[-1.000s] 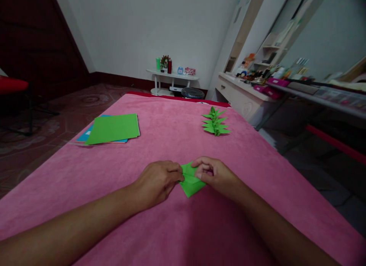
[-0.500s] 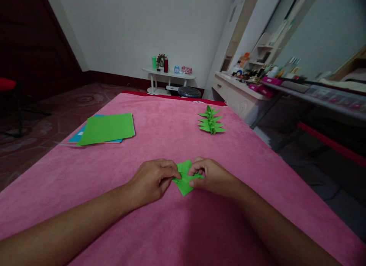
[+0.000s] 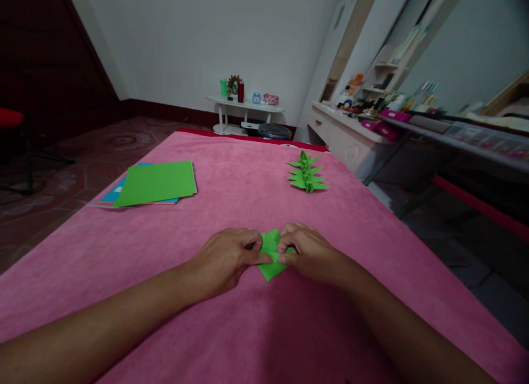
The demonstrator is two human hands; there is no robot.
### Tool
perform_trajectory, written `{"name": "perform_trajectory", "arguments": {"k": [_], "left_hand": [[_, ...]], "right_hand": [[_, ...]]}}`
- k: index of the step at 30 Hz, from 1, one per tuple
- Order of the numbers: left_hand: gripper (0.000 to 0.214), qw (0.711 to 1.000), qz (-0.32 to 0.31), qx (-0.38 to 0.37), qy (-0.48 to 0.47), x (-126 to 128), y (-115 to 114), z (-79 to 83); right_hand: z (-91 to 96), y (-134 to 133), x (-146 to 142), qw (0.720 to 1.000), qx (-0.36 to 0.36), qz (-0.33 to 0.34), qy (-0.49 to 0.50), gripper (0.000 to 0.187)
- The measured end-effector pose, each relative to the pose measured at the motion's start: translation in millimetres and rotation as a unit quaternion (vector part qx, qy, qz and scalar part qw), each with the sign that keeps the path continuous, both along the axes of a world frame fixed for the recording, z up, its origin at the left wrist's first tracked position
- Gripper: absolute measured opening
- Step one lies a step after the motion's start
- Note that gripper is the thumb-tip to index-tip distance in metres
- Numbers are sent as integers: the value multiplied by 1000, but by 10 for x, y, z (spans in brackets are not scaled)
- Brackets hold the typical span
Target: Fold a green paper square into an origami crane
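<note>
A small folded piece of green paper (image 3: 271,261) lies on the pink cloth (image 3: 248,329) in front of me. My left hand (image 3: 225,258) pinches its left side with fingers curled closed. On its right side my right hand (image 3: 309,253) presses with thumb and fingertips pinched together. The two hands nearly touch over the paper, and most of it is hidden under them.
A stack of flat sheets (image 3: 155,182), green on top of blue, rests at the far left of the cloth. A row of finished green folded shapes (image 3: 307,173) sits at the far right. A cluttered dresser (image 3: 355,136) stands beyond the right edge, a small white shelf (image 3: 246,106) by the wall.
My hands have closed in on each other over the green paper, covering more of it. The paper looks narrower than a second ago.
</note>
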State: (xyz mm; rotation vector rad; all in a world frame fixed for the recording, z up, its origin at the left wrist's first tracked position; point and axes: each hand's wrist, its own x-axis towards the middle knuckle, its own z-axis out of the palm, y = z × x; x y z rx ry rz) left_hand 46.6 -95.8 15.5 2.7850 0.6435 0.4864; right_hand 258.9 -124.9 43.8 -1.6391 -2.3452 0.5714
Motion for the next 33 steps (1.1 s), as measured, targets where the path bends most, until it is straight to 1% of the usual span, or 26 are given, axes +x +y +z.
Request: {"name": "perform_trajectory", "arguments": {"k": [4,8,13,16,19,22,25,28,30,33], "left_hand": [[30,1000,-2,5,12,3,6,-17],[29,1000,-2,6,17,0,13,-45],[28,1000,-3,16,26,8,11,-49],[27,999,-3,29,42,21,3,-30],[28,997,-7,44,60,38,-2,-13],[30,996,-7,52,77,55,-2,-7],[31,995,-2,58,85,64,-4,-13],[32,993,-3,67,93,63,-12,-22],[33,992,-2,75,98,64,-21,-23],[35,990,3,94,101,74,-44,-16]], "right_hand": [[4,2,14,1000,-13,14,-8,3],[32,6,13,999,-20,15,-27,2],[86,21,69,997,-30,7,-66,10],[101,42,152,997,-36,8,-70,13],[92,77,261,998,-54,-4,-40,14],[59,105,366,996,-80,-38,28,9],[11,101,396,989,-95,-63,97,9],[-30,74,336,985,-104,-74,120,18],[-42,60,274,987,-97,-83,96,27],[-23,56,188,993,-75,-89,30,36]]}}
